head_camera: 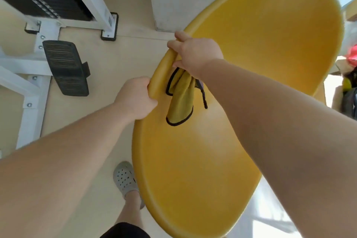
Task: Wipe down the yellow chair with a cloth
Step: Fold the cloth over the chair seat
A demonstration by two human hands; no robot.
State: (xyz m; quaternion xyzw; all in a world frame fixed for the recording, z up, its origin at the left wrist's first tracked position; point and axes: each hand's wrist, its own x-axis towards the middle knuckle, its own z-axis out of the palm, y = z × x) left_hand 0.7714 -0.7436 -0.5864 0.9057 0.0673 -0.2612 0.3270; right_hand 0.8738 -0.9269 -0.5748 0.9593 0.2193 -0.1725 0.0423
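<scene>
Head view: left hand (136,97) grips yellow chair (251,48) rim; right hand (195,54) grips rim farther along, holding cloth (180,100).

Out of sight
Fingers of the left hand (135,97) vanish behind the yellow chair (260,44) rim; the cloth (181,99) top hides under the right hand (195,54).

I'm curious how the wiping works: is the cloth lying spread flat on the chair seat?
No, the cloth hangs bunched from the right hand at the rim of the yellow chair.
</scene>
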